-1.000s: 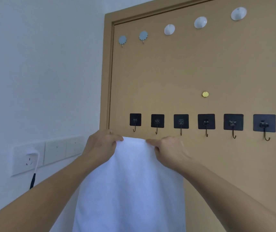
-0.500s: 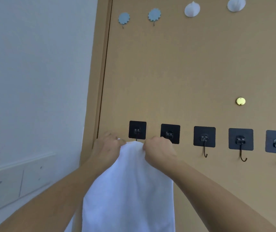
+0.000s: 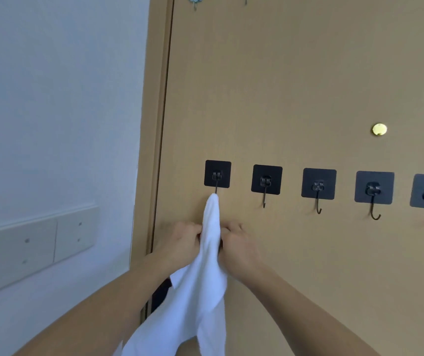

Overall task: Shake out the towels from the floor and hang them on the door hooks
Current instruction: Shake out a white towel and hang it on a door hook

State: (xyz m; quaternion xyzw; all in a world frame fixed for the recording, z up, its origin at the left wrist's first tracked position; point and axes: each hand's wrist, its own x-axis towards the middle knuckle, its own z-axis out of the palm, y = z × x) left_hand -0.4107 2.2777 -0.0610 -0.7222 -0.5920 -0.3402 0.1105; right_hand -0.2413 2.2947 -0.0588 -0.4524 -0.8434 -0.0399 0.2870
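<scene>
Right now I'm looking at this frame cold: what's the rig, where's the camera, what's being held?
There is no machine here. A person wears a wide-angle camera on the head, so the single view looks forward and down along their own bare arms.

In front is a tan door with a row of black adhesive hooks. The white towel is bunched to a narrow peak that reaches the leftmost hook; whether it is fully caught on the hook cannot be told. The left hand and the right hand grip the towel from either side just below that peak, and the rest of the cloth hangs down between the arms.

The four hooks further right, starting with the second hook, are bare. On the white wall at left sits a switch panel.
</scene>
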